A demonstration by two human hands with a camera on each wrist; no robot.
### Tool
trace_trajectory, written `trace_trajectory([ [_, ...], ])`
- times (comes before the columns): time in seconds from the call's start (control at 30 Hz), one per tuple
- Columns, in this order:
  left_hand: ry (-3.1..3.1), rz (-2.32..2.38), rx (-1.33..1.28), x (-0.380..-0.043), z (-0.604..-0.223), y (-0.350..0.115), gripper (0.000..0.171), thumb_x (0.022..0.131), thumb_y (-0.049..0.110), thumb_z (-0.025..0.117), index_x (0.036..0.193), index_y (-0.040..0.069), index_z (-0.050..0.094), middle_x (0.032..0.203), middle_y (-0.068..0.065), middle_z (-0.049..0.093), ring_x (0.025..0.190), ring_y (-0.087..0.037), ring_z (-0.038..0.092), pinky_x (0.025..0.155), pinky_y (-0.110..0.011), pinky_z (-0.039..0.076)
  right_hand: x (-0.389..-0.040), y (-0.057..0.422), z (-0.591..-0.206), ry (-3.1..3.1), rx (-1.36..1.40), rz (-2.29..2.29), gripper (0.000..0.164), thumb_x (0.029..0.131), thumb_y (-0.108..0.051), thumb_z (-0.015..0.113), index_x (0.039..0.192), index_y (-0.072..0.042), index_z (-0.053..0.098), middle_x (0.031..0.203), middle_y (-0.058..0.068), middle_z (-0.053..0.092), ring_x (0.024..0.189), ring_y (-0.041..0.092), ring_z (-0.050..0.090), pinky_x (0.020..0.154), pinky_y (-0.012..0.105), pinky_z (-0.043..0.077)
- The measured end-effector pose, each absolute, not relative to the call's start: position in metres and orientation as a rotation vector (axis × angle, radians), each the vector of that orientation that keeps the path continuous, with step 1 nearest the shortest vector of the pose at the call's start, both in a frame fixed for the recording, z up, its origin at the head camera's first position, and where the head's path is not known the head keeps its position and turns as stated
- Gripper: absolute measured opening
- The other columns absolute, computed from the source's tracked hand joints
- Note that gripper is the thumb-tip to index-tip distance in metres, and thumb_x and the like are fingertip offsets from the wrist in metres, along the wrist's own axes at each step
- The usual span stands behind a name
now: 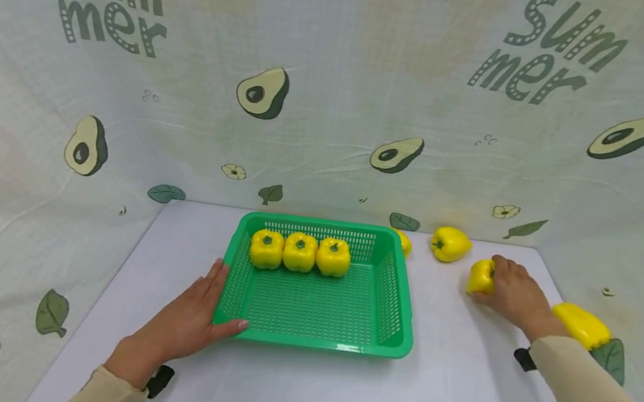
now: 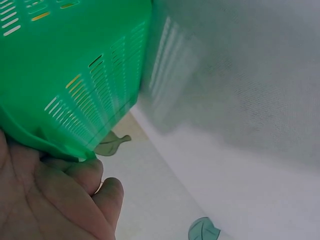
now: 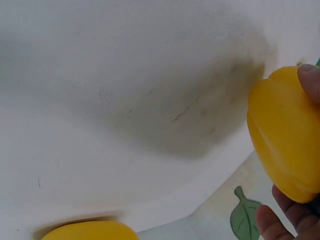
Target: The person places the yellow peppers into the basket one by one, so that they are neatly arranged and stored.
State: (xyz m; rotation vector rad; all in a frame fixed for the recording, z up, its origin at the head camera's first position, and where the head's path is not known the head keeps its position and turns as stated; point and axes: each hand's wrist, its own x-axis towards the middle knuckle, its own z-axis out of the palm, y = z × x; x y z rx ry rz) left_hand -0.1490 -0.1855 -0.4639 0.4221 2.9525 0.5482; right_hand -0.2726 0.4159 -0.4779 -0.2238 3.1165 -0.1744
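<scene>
At the right of the table my right hand [image 1: 513,291] grips a yellow bell pepper [image 1: 481,277], thumb on one side and fingers on the other. The right wrist view shows this bell pepper [image 3: 285,130] close up, above its shadow on the tabletop. My left hand [image 1: 186,320] rests at the front left corner of a green plastic basket [image 1: 312,342]. Its fingers lie along the left rim, and the thumb reaches over the front rim. Under the basket's rim [image 2: 45,142], part of this hand shows in the left wrist view. Three yellow bell peppers [image 1: 299,252] stand in a row along the basket's back wall.
Behind the basket's right wall, another yellow bell pepper [image 1: 405,244] is partly hidden. One more bell pepper [image 1: 452,244] lies at the table's back edge. A further bell pepper [image 1: 580,325] lies by the right edge, partly behind my sleeve. A printed cloth [image 1: 332,55] hangs behind the table.
</scene>
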Motion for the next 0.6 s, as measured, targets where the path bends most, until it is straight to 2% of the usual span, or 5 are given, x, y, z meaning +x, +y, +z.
trace_trajectory([
  [0.23,2.984,0.493,0.456,-0.15,-0.462,-0.186,0.119,0.094,0.078,0.057,0.166,-0.007,0.013,0.175,-0.027,0.012,0.157,-0.046,0.028,0.126,-0.06,0.029,-0.268,0.409,-0.464,3.135,-0.302,-0.131,0.085,0.087,-0.035,0.087,0.14,0.011,0.04,0.126,0.035,0.056,0.108,0.047,0.054,0.1,0.067,0.049],
  [0.6,2.99,0.456,0.465,-0.149,-0.455,-0.184,0.118,0.094,0.077,0.058,0.165,-0.008,0.016,0.173,-0.029,0.016,0.156,-0.049,0.028,0.125,-0.062,0.031,-0.262,0.388,-0.435,3.159,-0.466,-0.102,0.082,0.083,-0.037,0.089,0.134,0.01,0.046,0.116,0.03,0.061,0.099,0.042,0.056,0.091,0.063,0.05],
])
